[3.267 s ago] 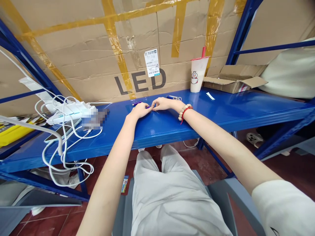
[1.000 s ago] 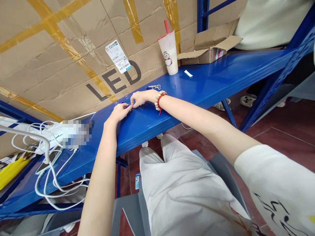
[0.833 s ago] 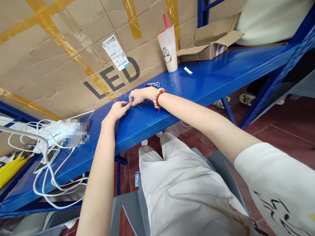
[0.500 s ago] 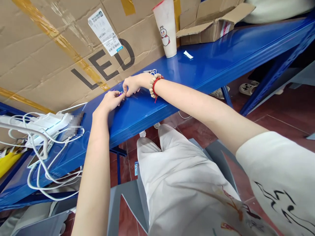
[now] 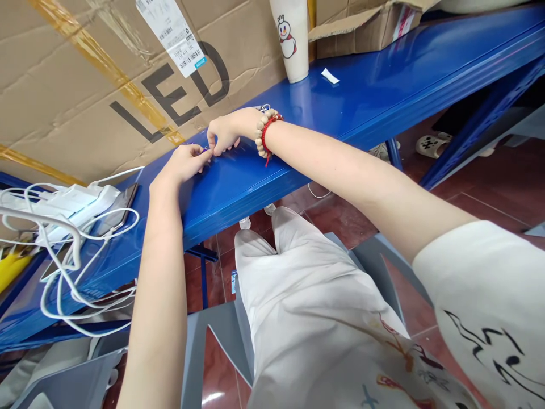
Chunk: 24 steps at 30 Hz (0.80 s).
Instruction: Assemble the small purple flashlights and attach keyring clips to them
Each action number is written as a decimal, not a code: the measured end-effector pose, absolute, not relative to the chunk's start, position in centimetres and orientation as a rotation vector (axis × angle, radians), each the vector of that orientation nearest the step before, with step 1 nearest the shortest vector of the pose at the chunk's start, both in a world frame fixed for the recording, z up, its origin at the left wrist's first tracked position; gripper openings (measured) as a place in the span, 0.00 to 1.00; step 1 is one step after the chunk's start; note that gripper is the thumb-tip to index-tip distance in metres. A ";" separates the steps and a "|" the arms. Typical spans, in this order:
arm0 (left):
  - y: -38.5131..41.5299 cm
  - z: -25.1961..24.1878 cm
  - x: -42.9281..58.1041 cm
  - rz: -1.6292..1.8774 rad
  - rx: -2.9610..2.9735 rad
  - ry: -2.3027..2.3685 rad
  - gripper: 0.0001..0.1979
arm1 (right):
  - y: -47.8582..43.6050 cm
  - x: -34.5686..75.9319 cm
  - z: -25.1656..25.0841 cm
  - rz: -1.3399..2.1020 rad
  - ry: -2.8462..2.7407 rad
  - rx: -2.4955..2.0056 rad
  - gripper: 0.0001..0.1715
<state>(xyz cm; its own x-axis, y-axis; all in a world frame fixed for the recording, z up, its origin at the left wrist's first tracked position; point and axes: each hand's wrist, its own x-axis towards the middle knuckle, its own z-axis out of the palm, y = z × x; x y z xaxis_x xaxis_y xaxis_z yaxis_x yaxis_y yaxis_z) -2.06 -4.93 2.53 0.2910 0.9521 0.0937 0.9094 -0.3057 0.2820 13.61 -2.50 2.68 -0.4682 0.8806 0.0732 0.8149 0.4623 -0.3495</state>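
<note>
My left hand (image 5: 185,162) rests on the blue table (image 5: 238,190), with its thumb and fingers pinched round a small purple thing (image 5: 205,150). Most of that thing is hidden by the fingers, so I cannot tell its kind. Touching the left fingertips, my right hand (image 5: 227,132) is closed in a pinch. Whatever lies in the right pinch is too small to make out. Behind the right wrist, which wears a beaded bracelet (image 5: 260,136) and a red cord, a small metal clasp (image 5: 264,107) shows in part.
A large cardboard box (image 5: 102,68) marked LED stands along the back. Right of the hands are a paper cup (image 5: 293,57), a white scrap (image 5: 330,76) and an opened carton (image 5: 366,37). Tangled white cables (image 5: 72,272) and a phone (image 5: 128,199) lie at left.
The view has shifted a little, so most of the table appears higher. Both hands stay together in their pinch, with slight finger movement; the purple thing shows less.
</note>
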 end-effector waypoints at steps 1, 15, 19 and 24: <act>-5.0 2.6 -2.1 0.364 2.380 1.737 0.15 | -2.6 13.6 2.7 0.383 -2.470 -1.479 0.19; -3.5 1.9 -3.0 0.434 2.448 1.670 0.16 | -2.0 13.7 2.6 0.364 -2.505 -1.458 0.22; -3.2 1.8 -3.2 0.436 2.465 1.666 0.16 | -2.3 13.7 2.7 0.371 -2.497 -1.452 0.21; -2.9 1.7 -3.4 0.451 2.456 1.646 0.16 | -2.4 13.7 2.7 0.377 -2.513 -1.441 0.21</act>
<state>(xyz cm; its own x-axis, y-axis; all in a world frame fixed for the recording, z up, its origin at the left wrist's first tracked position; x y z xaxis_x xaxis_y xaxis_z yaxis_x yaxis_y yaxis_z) -3.43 -2.86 1.71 0.3528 0.9213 0.1637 0.8760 -0.3866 0.2883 13.69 -2.39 2.68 -0.4953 0.8665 0.0621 0.8101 0.4865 -0.3273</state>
